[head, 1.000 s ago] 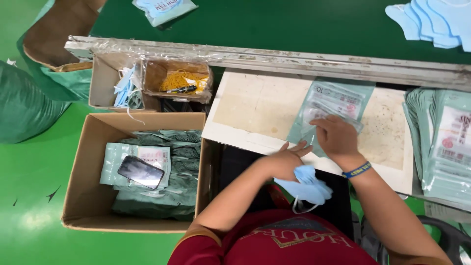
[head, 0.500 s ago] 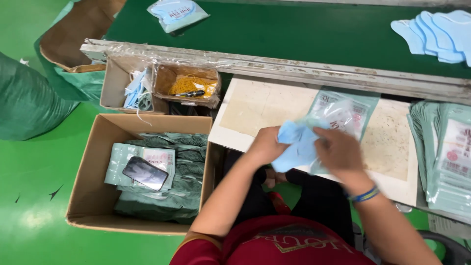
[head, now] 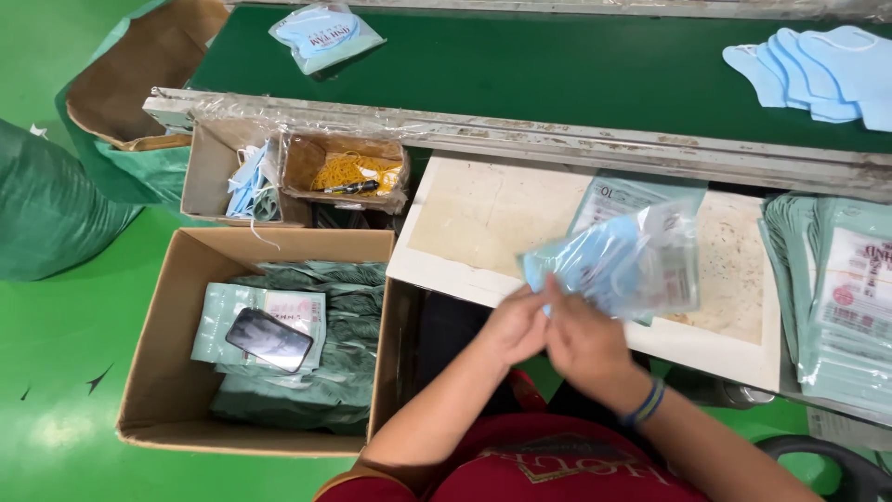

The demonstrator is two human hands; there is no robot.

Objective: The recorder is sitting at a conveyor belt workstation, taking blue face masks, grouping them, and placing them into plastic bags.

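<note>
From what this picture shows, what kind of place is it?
Probably a face-mask packing line in a factory. Loose blue masks lie on a green conveyor belt, empty pouches are stacked, and a cardboard box holds filled packs.

Both hands meet over the near edge of the pale, stained flat worktop (head: 483, 218), the left hand (head: 514, 325) just left of the right hand (head: 583, 342), and together they hold a clear plastic pouch with a blue face mask (head: 618, 263) above the board. Right of the board lies a stack of pale green printed pouches (head: 836, 297). Left of it, on the floor, stands a large open cardboard box (head: 163, 372) with filled pouches in it and a dark phone (head: 268, 339) on top. Behind that box sit two small cardboard trays (head: 209, 177), side by side. Behind everything runs the green conveyor belt (head: 530, 70), with a pile of blue masks (head: 818, 70) at its right end.
</note>
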